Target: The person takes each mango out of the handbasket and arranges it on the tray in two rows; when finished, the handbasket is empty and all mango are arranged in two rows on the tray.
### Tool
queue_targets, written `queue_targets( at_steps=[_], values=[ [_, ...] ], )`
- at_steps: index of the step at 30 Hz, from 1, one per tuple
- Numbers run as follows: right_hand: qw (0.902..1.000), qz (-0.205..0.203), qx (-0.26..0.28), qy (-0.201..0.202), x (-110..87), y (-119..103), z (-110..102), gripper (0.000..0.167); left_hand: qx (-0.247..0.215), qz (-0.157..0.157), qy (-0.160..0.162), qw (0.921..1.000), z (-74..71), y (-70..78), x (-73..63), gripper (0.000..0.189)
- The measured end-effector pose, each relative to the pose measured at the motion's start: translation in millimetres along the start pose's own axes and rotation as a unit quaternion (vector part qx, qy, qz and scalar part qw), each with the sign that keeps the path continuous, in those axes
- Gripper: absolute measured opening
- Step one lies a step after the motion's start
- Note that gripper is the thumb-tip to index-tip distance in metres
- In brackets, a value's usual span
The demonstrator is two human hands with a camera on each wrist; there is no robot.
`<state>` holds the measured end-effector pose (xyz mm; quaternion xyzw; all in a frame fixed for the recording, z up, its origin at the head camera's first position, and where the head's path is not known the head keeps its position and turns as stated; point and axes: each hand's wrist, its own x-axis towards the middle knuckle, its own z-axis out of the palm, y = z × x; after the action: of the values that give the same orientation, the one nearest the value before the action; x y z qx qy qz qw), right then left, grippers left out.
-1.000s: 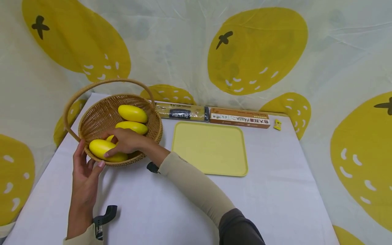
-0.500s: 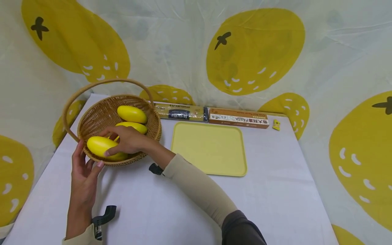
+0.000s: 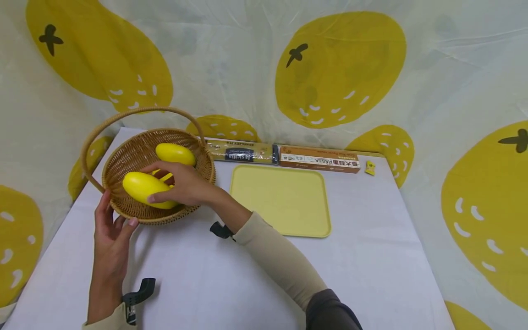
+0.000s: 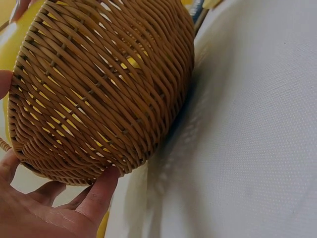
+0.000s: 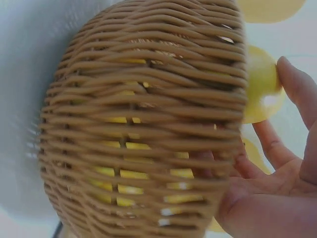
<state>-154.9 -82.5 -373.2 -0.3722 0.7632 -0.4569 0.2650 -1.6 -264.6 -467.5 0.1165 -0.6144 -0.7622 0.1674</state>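
Note:
A round wicker basket [image 3: 136, 142] with a tall hoop handle stands at the table's left. My left hand [image 3: 111, 243] holds its near-left rim; in the left wrist view those fingers [image 4: 101, 193] press against the woven side. Over the basket, my right hand [image 3: 185, 183] grips a smooth yellow oval fruit [image 3: 142, 187], thumb on its near side and fingers across the far side. Another yellow fruit [image 3: 175, 153] lies at the back of the basket, and part of one more shows beneath the right hand. In the right wrist view the weave [image 5: 148, 109] hides much of the inside.
Right of the basket lies a pale yellow tray [image 3: 280, 201] on the white tabletop [image 3: 371, 247]. Behind it are a spaghetti packet [image 3: 243, 152] and a pasta box [image 3: 319, 159]. A small yellow wrapped sweet [image 3: 370, 168] is further right. A fruit-print curtain [image 3: 231, 55] hangs behind.
My right hand has lifted the gripped yellow fruit from the basket's near side, up and slightly to the right. The left hand stays on the rim.

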Motion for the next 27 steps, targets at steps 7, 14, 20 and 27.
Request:
queue_targets(
  at_steps=[7, 14, 20, 27],
  values=[
    [0.9975, -0.06, 0.029, 0.023, -16.8, 4, -16, 0.064, -0.003, 0.006, 0.0, 1.0, 1.9, 0.2, -1.0, 0.09],
    [0.9947, -0.068, 0.044, 0.064, -39.8, 8, -35, 0.064, -0.007, 0.009, 0.0, 0.9999, 2.5, 0.4, -1.2, 0.09],
    [0.9918, -0.063, 0.068, 0.088, -59.7, 15, -54, 0.064, -0.01, 0.006, 0.007, 0.9999, 2.2, 0.5, -0.8, 0.09],
    [0.9866, -0.069, 0.091, 0.116, -79.4, 27, -78, 0.064, -0.009, 0.002, 0.012, 0.9999, 2.8, 1.4, -0.9, 0.089]
  ],
)
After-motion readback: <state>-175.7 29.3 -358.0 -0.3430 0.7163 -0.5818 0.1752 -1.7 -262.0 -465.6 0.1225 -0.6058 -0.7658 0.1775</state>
